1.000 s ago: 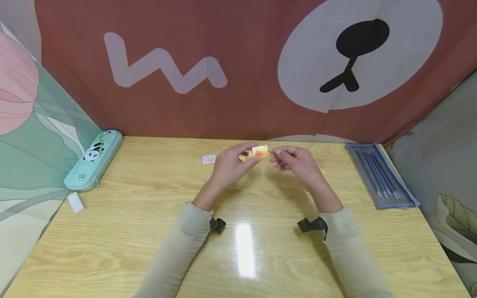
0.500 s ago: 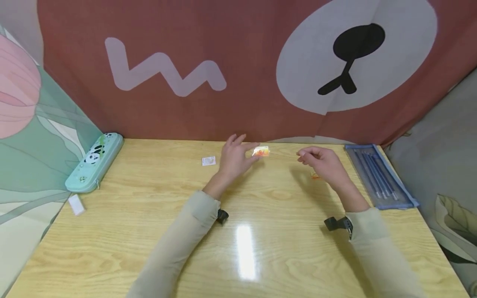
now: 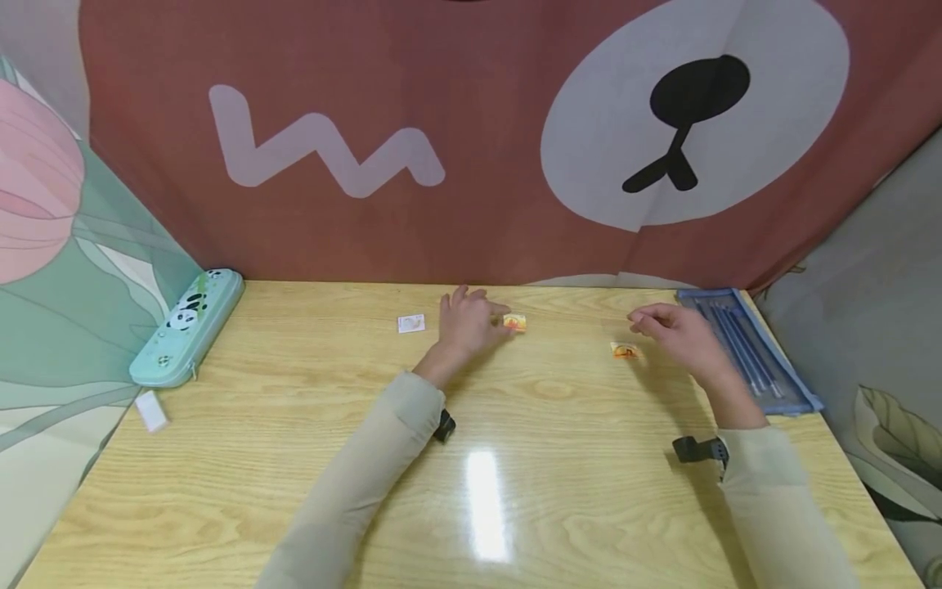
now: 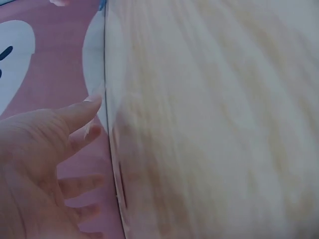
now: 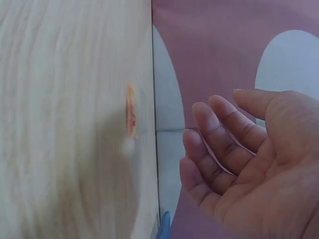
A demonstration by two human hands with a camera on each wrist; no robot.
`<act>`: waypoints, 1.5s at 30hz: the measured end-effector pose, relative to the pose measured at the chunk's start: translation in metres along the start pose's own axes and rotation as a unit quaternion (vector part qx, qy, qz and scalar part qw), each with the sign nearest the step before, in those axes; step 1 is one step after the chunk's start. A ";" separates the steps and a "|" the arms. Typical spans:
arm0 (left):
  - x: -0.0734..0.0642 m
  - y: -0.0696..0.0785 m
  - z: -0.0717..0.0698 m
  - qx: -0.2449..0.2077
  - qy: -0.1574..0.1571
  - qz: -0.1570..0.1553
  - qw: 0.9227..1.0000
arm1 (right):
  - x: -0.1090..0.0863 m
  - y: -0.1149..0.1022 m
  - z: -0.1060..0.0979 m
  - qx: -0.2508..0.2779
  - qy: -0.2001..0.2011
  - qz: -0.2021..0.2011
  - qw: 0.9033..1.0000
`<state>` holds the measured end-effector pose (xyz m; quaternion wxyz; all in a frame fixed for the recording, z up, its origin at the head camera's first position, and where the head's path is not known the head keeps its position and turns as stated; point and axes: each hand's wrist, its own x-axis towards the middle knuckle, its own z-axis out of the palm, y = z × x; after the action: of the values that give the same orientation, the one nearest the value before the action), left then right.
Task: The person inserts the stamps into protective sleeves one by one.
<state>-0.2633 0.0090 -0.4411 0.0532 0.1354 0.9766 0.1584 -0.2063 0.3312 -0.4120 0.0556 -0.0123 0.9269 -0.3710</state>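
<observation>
My left hand (image 3: 468,324) is low over the far middle of the table. Its thumb and index finger are at the near and far edges of a small orange-and-white printed rectangle (image 3: 514,323), pinching it. In the left wrist view the other fingers of this left hand (image 4: 35,154) are spread, and the rectangle cannot be made out. My right hand (image 3: 673,334) hovers at the right with loosely bent fingers. Nothing shows in the right hand (image 5: 264,149) in its wrist view. Beside it on the table lies a small orange printed piece (image 3: 625,350).
A small white printed card (image 3: 411,323) lies left of my left hand. A turquoise panda pencil case (image 3: 187,327) stands at the left edge, a white block (image 3: 151,411) near it. A blue mesh pouch of pencils (image 3: 746,348) lies far right. A brown curtain (image 3: 331,229) hangs behind.
My hands have come apart. The right has moved to the right, uncovering the orange piece on the table. The left has lowered the printed rectangle towards the tabletop. The head view has tilted up slightly.
</observation>
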 end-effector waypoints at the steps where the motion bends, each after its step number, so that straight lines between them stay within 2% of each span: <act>1: 0.000 0.000 0.001 0.004 -0.005 -0.002 1.000 | -0.001 0.002 0.000 -0.004 -0.002 0.001 1.000; 4: 0.000 0.000 0.003 0.026 -0.018 -0.003 1.000 | -0.002 0.007 0.000 -0.028 -0.011 0.000 1.000; 8: 0.003 0.000 0.004 0.047 -0.020 0.009 0.999 | -0.005 0.013 0.000 -0.061 -0.010 -0.008 0.998; 16: 0.005 0.001 0.000 0.038 -0.036 0.014 0.999 | -0.010 0.020 -0.006 -0.096 0.028 -0.010 0.995; 21: 0.006 0.006 -0.005 0.032 -0.010 0.027 0.999 | -0.012 0.024 -0.007 -0.098 0.020 0.000 0.995; 28: 0.009 0.023 -0.010 -0.013 0.039 0.067 0.997 | -0.011 0.032 -0.004 -0.105 0.016 -0.006 0.994; 33: 0.011 0.039 -0.005 -0.035 0.038 0.124 0.991 | -0.009 0.035 -0.001 -0.151 0.013 -0.035 0.988; 35: 0.012 0.046 -0.002 -0.035 0.033 0.138 0.989 | -0.008 0.036 0.000 -0.162 0.013 -0.039 0.986; 38: 0.015 0.058 0.001 -0.052 0.019 0.138 0.989 | -0.007 0.037 0.001 -0.166 0.009 -0.039 0.985; 45: 0.021 0.077 0.007 -0.100 -0.022 0.106 0.989 | -0.002 0.038 0.005 -0.162 -0.003 -0.042 0.986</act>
<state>-0.2630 0.0876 -0.4244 0.0710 0.2358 0.9344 0.2573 -0.2031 0.3551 -0.4416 0.0406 -0.0609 0.9733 -0.2175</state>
